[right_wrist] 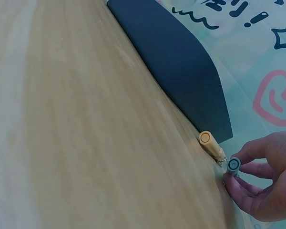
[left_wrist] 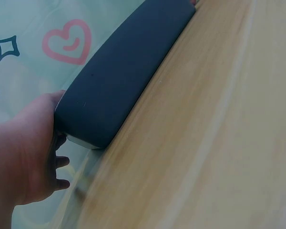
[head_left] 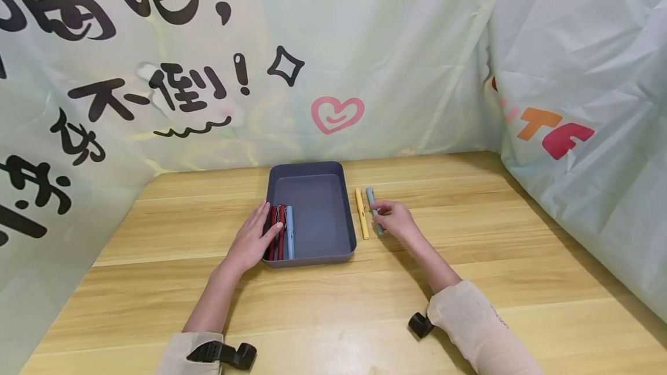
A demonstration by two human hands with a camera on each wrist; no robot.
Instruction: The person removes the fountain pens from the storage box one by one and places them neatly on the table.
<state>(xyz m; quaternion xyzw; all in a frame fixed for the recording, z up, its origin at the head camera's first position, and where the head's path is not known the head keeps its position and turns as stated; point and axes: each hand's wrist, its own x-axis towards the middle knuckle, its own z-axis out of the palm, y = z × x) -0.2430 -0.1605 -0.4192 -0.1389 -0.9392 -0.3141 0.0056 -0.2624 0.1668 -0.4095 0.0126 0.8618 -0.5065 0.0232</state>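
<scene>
A dark grey tray (head_left: 323,219) stands on the table, with my left hand (head_left: 251,242) at its left wall. The left thumb reaches over the rim and the fingers lie along the outside, so the hand holds the wall. Inside, along the left, lie red pens (head_left: 282,233) and a light blue pen (head_left: 290,233), partly covered by the thumb. To the right of the tray, my right hand (head_left: 397,220) pinches a grey-blue pen (head_left: 370,195) between thumb and fingers. Beside it a yellow pen (head_left: 362,213) lies on the table, untouched.
The wooden table (head_left: 333,311) extends in front of the tray and to both sides. A printed cloth (head_left: 417,74) hangs behind it and along the sides. Black wrist mounts (head_left: 421,325) sit at both sleeves.
</scene>
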